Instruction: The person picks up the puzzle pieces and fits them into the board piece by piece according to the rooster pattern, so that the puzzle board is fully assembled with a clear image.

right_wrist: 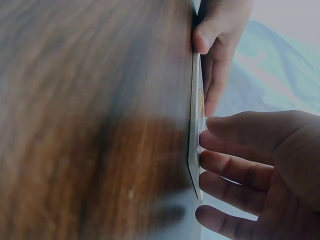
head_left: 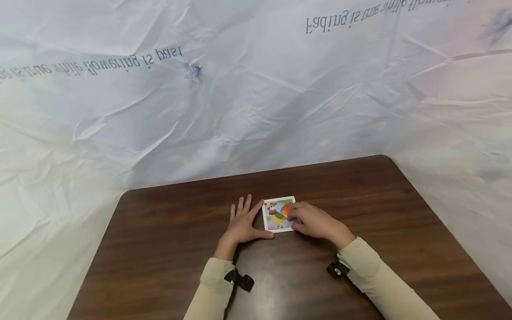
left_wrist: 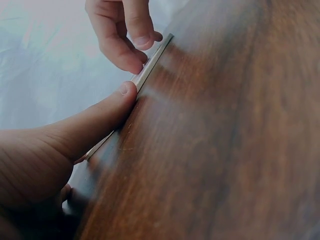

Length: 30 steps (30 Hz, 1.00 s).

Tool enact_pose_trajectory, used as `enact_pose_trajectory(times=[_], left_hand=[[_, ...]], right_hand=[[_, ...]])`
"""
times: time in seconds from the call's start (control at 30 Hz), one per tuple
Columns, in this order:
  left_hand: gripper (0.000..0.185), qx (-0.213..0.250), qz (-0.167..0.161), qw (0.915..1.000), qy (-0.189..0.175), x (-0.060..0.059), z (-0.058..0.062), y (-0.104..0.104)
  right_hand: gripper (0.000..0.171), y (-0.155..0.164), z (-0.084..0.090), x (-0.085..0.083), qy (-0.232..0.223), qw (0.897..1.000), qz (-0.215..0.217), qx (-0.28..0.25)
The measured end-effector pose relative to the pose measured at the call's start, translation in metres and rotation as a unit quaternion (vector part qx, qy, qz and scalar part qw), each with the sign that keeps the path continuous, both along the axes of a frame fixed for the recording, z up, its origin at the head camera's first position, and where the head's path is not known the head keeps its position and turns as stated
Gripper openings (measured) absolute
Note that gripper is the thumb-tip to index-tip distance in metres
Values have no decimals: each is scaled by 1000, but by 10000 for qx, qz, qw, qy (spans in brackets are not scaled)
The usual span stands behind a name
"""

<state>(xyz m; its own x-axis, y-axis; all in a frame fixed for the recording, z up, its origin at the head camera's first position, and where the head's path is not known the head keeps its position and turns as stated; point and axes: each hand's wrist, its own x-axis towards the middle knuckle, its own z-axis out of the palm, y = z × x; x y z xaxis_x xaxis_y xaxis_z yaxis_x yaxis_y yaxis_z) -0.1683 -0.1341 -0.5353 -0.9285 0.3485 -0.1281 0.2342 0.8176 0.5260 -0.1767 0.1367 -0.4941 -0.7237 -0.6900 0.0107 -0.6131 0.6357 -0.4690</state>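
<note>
A thin square picture board [head_left: 275, 220] with a white border and a brightly coloured rooster lies flat on the table. My left hand [head_left: 243, 226] rests beside its left side with fingers spread. The left thumb lies along the near edge, the index fingertip at the far left corner. Over the right part of the picture is my right hand [head_left: 316, 221], its bent fingers covering some of the rooster's tail. In the right wrist view, its thumb and several fingertips meet the board's face [right_wrist: 195, 115], with nothing visible between them.
The dark brown wooden table [head_left: 168, 249] has rounded far corners. A wrinkled white sheet [head_left: 240, 111] with printed lettering hangs behind and around it. Each wrist wears a black strap-on camera, one being the left wrist camera [head_left: 239, 280].
</note>
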Motion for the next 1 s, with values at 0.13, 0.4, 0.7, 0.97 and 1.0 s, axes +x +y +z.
enact_pose_trajectory(times=[0.13, 0.4, 0.7, 0.97, 1.0], left_hand=[[115, 26, 16, 10000, -20, 1, 1, -1], [115, 19, -15, 10000, 72, 2, -4, 1], [115, 10, -40, 9999, 102, -1, -2, 1], [115, 61, 39, 9999, 135, 1, -2, 0], [115, 77, 46, 9999, 145, 1, -2, 1]], right_hand=[[14, -1, -2, 0, -65, 10000, -13, -37], [22, 3, -3, 3, -13, 9999, -25, 142], [33, 18, -3, -2, 40, 9991, -312, -273], [90, 40, -1, -9, -368, 9961, -796, -11], [93, 42, -2, -9, -465, 9957, -799, 29]])
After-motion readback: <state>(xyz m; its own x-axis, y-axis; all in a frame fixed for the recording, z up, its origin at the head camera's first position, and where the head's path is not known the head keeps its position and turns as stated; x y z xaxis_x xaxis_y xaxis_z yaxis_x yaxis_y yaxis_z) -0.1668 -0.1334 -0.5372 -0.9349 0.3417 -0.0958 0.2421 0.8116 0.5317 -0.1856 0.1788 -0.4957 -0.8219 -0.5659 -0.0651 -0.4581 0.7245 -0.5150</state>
